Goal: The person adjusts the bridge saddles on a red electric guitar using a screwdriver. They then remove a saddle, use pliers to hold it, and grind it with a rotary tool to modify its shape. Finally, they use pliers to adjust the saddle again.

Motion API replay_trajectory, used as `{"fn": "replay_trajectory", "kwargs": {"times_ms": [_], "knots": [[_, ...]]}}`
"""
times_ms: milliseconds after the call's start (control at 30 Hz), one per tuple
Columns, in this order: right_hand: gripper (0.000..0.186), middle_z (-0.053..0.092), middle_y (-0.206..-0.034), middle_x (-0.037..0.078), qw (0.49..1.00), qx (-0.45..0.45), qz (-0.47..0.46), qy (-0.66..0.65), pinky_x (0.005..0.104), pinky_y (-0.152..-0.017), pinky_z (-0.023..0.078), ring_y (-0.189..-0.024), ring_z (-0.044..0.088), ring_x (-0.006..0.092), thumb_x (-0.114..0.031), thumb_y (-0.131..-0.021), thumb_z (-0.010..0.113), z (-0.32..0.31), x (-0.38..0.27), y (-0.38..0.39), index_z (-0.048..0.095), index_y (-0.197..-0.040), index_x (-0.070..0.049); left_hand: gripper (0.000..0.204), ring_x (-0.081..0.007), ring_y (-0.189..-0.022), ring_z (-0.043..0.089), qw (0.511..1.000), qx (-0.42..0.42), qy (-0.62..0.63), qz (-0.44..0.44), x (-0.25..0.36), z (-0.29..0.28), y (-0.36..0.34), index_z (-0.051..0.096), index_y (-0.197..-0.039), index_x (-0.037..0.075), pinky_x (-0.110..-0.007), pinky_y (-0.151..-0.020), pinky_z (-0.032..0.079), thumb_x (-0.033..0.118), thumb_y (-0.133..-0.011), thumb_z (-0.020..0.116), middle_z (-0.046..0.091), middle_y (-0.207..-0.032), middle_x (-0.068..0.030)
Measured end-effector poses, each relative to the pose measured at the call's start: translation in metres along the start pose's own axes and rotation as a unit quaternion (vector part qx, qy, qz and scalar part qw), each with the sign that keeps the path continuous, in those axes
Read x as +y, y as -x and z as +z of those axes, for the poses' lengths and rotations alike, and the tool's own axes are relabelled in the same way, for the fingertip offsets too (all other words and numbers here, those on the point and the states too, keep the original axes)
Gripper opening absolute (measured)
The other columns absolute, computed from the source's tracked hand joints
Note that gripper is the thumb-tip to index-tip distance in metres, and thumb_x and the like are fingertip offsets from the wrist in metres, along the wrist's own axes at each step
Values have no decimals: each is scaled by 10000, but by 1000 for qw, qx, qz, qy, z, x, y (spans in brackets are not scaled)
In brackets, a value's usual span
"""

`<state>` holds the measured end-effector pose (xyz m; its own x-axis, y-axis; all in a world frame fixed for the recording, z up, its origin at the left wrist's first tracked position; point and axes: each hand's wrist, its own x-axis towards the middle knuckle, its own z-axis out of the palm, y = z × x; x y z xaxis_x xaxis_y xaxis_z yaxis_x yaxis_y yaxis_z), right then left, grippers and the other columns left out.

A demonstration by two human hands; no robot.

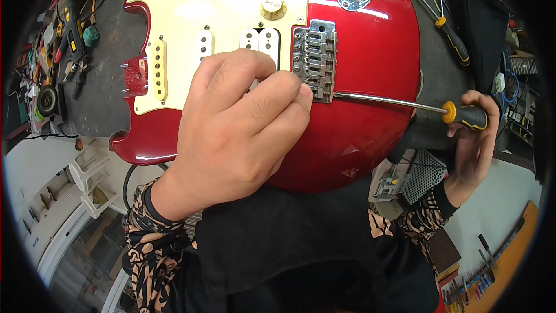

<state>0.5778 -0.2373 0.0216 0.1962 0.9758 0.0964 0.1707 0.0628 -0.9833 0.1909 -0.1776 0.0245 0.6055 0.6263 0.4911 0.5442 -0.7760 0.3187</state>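
Observation:
A red electric guitar body (376, 58) with a cream pickguard (179, 11) lies before me, without strings in sight. My left hand (243, 122) is over the lower pickguard, fingers curled, thumb and fingertips at the lower end of the metal bridge (315, 52); what they grip, if anything, is hidden. My right hand (475, 139), at the guitar's right, is closed on the yellow-and-grey handle of a screwdriver (399, 102). Its long shaft lies almost level across the red body, with the tip touching the bridge's lower right corner.
The dark worktop (110, 0) holds a black-and-yellow tool (73, 32) and loose items at the left, and more screwdrivers (454, 37) at the upper right. Below are a white cabinet (52, 197) and an orange board with hand tools (509, 249).

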Motion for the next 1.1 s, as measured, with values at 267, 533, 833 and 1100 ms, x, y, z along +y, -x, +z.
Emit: {"fn": "replay_trajectory", "kwargs": {"times_ms": [267, 533, 833, 1100], "knots": [[612, 568, -1193, 137, 998, -23, 7, 52, 266, -744, 485, -892, 568, 143, -412, -1095, 541, -28, 4, 1, 444, -1502, 35, 317, -286, -877, 633, 1000, 3, 19, -8, -3, -1, 3, 762, -998, 25, -392, -742, 501, -36, -704, 866, 695, -937, -66], [390, 645, -1226, 141, 995, -16, 89, 37, 201, -599, 449, -708, 565, 91, -264, -1135, 495, -2, -2, -1, 540, -1419, 0, 284, -288, -868, 636, 1000, -2, -10, 1, 1, 1, -1, 755, -986, 25, -384, -720, 506, -41, -736, 872, 686, -909, -67], [376, 660, -1058, 85, 995, -21, 93, -32, 188, -489, 356, -618, 499, 49, -332, -1201, 423, -15, 3, -11, 584, -1328, -16, 375, -328, -1274, 552, 985, -39, 64, -155, -4, -14, -19, 735, -1156, 67, -440, -1104, 429, 45, -799, 848, 660, -1307, -105], [389, 533, -873, -10, 987, -19, 159, -19, 193, -474, 281, -583, 406, 18, -355, -1212, 400, -16, 4, -12, 572, -1280, -13, 563, -395, -1530, 429, 979, -40, 73, -188, 0, -8, -20, 672, -1363, 90, -497, -1259, 336, 29, -815, 790, 592, -1520, -151]]}}
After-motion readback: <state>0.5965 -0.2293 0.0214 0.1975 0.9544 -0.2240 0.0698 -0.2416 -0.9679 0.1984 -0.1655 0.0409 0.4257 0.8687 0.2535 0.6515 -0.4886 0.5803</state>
